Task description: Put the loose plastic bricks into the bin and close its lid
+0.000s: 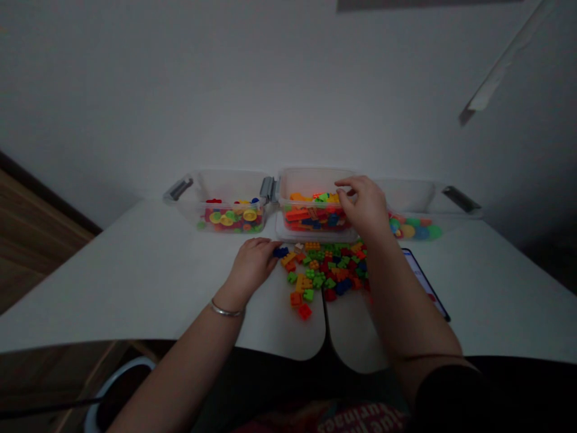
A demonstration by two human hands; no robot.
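My left hand (253, 264), with a silver bangle at the wrist, rests on the table at the left edge of a loose pile of toy bricks (318, 280). Its fingertips close on a dark blue toy brick (281, 252). Above the right side of the middle clear plastic box (315, 178) hovers my right hand (367, 204). Thumb and forefinger are apart there, and I see nothing between them. Inside that box lie orange, red, green and blue bricks (311, 215). My right forearm hides part of the pile's right side.
A clear box (225, 180) with small colourful pieces stands left of the middle one. Another clear box (406, 195) with coloured round pieces stands to its right. A phone (426, 282) lies beside my right forearm. Behind the boxes rises a wall (270, 90).
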